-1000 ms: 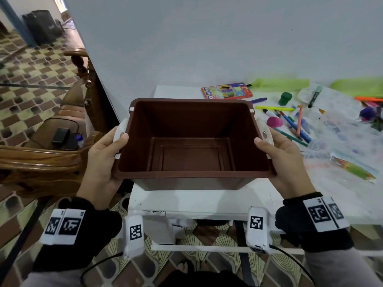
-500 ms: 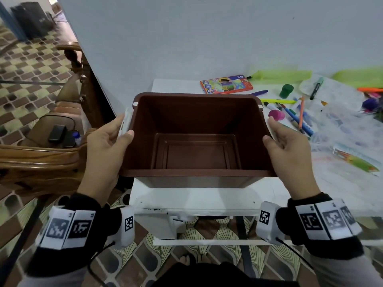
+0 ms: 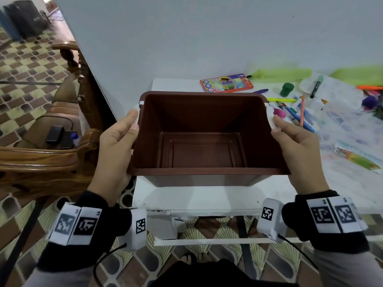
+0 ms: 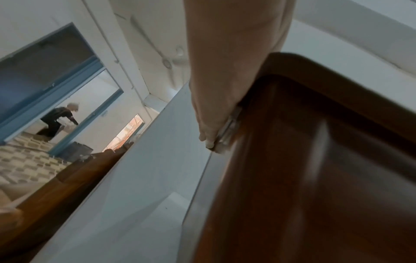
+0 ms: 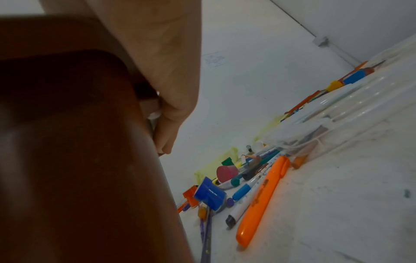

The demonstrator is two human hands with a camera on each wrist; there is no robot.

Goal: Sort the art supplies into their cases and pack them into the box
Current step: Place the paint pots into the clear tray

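Note:
An empty brown plastic box (image 3: 199,150) sits at the near left end of the white table (image 3: 207,199). My left hand (image 3: 118,141) grips its left side, thumb over the rim by a white latch (image 4: 227,135). My right hand (image 3: 294,146) grips the right side the same way, fingers curled under the rim (image 5: 164,124). Loose markers and pens (image 3: 298,112) lie scattered to the right of the box. An orange highlighter (image 5: 261,199) and a blue cap (image 5: 209,194) lie closest in the right wrist view.
A colourful pencil case (image 3: 226,82) lies behind the box near the wall. Green pouches (image 3: 281,73) and clear plastic cases (image 3: 323,88) cover the right of the table. A wooden chair (image 3: 47,158) stands left of the table, with a phone on its seat.
The box has moved slightly away from me over the table's near edge. Both hands have stayed on its sides, sliding further along them.

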